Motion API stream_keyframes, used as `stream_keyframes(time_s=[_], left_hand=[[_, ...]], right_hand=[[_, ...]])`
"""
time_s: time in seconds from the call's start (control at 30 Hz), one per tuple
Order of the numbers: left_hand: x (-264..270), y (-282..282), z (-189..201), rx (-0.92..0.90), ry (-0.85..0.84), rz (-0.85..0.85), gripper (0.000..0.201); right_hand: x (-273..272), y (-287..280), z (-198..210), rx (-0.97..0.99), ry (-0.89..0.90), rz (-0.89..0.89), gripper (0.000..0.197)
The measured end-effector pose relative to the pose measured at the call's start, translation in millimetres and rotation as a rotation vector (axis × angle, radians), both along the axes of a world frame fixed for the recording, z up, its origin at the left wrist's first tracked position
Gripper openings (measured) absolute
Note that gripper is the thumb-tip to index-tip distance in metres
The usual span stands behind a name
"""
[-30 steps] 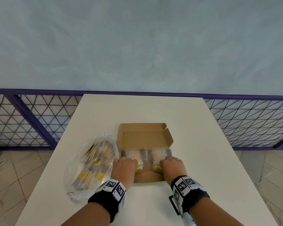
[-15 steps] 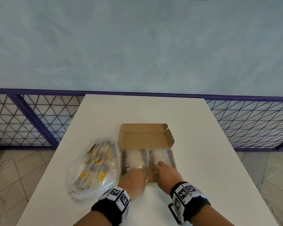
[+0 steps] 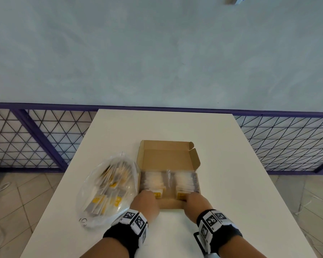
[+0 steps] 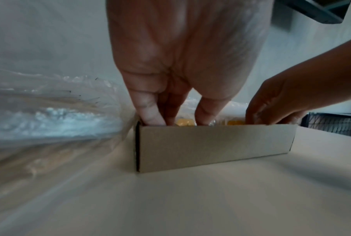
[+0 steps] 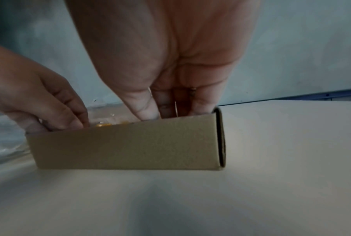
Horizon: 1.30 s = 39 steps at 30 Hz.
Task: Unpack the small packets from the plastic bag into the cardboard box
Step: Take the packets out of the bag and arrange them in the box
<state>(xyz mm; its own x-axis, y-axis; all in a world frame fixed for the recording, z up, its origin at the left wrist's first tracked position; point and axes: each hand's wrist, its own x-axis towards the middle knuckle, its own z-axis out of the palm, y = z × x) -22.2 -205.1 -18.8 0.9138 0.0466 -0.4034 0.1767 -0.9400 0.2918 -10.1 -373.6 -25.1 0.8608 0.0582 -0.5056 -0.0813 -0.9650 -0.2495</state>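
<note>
An open cardboard box (image 3: 168, 159) lies mid-table with its lid folded back. Two rows of small clear packets (image 3: 154, 180) with yellow labels stand side by side inside it. My left hand (image 3: 145, 202) reaches over the near wall at the left row's front end. My right hand (image 3: 196, 202) does the same at the right row (image 3: 186, 180). In the left wrist view my left fingers (image 4: 150, 111) point straight down behind the box wall (image 4: 214, 145), tips hidden. My right fingers (image 5: 148, 107) dip in likewise. The plastic bag (image 3: 108, 187) with more packets lies left of the box.
The white table (image 3: 231, 183) has bare surface right of and beyond the box. The bag touches the box's left side (image 4: 130, 127). A purple mesh fence (image 3: 35, 142) runs behind the table, and tiled floor (image 3: 17, 202) lies on both sides.
Half a second ago both hands were close together over the middle of the box's near end. They have moved apart, each to the front of its own packet row.
</note>
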Motion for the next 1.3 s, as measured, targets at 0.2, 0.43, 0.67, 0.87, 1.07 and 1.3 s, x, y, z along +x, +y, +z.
stream_keyframes(time_s=[0.2,0.43,0.67,0.87,1.07,1.3], left_hand=[[1.5,15.5,20.2,-0.029,-0.221,0.054,0.022],[9.9,79.0,17.8,0.155,-0.015,0.338,0.045],[-3.1,112.0,-4.6,0.124,-0.03,0.272,0.037],[-3.4,116.3,36.9,0.062,-0.195,0.383,0.022],[-2.5,119.6,72.0,-0.259,-0.489,0.515,0.027],[-1.2,113.7,92.0,-0.495,-0.715,0.48,0.022]], right_hand=[[0.9,3.3,19.3,0.025,-0.079,0.011,0.024],[-3.7,33.3,40.9,0.194,-0.171,0.012,0.029],[-14.1,60.3,46.3,0.283,-0.183,0.031,0.029],[-14.3,76.6,53.7,0.331,-0.221,0.057,0.027],[-13.8,92.3,75.6,0.422,-0.268,0.13,0.025],[-11.3,104.0,80.3,0.567,-0.313,0.244,0.053]])
